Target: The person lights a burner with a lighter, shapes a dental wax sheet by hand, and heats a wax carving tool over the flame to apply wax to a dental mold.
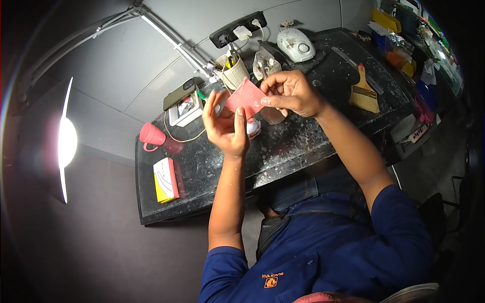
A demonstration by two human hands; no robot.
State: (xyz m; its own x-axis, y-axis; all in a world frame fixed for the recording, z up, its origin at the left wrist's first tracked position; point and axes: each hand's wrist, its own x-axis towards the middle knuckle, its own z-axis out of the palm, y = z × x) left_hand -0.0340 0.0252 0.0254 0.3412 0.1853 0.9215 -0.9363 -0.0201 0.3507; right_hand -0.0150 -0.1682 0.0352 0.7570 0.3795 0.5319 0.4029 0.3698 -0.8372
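A thin pink wax sheet (246, 98) is held up above the black bench between my two hands. My left hand (227, 129) grips its left side, with the thumb on the near face and the fingers partly behind it. At the right edge, my right hand (294, 96) pinches the sheet between thumb and fingers. Just below the sheet, a small white and reddish object (253, 128) sits on the bench, partly hidden; its kind is unclear.
The black bench (293, 146) carries a pink cup (152, 135), a yellow, white and pink box (165, 180), a phone (180, 94), a tool holder (234, 73), a white machine (295, 45) and a brush (364, 95). A lit lamp (66, 141) stands left.
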